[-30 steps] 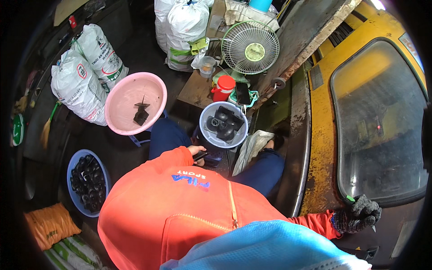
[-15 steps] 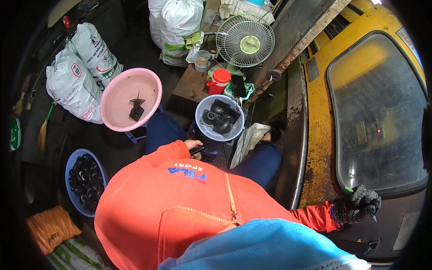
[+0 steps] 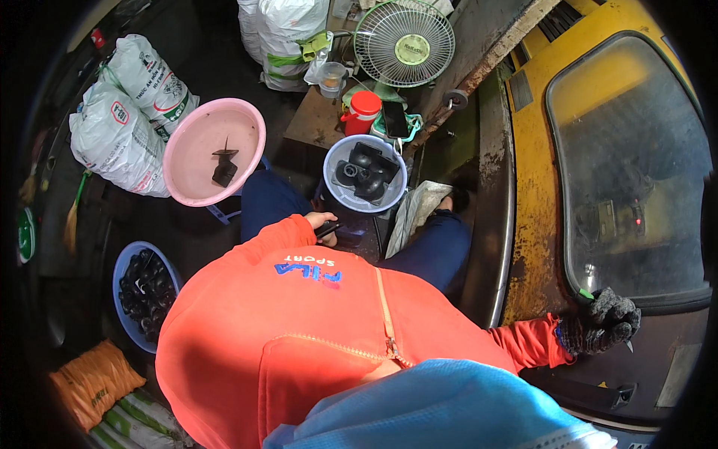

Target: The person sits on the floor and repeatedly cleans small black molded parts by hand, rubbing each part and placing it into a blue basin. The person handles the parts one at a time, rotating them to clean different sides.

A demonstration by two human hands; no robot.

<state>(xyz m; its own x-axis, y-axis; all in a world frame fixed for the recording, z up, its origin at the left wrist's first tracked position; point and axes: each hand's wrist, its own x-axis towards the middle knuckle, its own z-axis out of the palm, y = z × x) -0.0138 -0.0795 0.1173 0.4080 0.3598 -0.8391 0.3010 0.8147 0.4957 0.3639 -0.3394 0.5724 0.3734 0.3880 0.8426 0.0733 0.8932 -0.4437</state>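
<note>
My bare left hand (image 3: 321, 224) is closed around a black moulded part (image 3: 327, 230), partly hidden by my sleeve, in front of my lap. Out to the right, by the yellow machine's door (image 3: 516, 299), my right hand (image 3: 604, 323) wears a dark grey knitted glove. It is closed around a small knife (image 3: 586, 294), whose green handle end sticks out above the fist and whose pointed tip shows below. Between my knees stands a lavender basin (image 3: 333, 187) holding several black moulded parts (image 3: 366, 170). A pink basin (image 3: 179, 161) at its left holds a few dark flat pieces (image 3: 224, 168).
White sacks (image 3: 120, 142) stand at the far left. A blue basin (image 3: 123, 314) full of black parts sits at my left, above an orange sack (image 3: 97, 378). Ahead are a green fan (image 3: 407, 49), a red jug (image 3: 362, 108) and a phone (image 3: 394, 120). The machine's window (image 3: 628, 172) rises at right.
The view has shifted slightly, so the basins and sacks sit a little higher. My right hand has moved slightly outward, still gripping the knife. My left hand stays on the black part.
</note>
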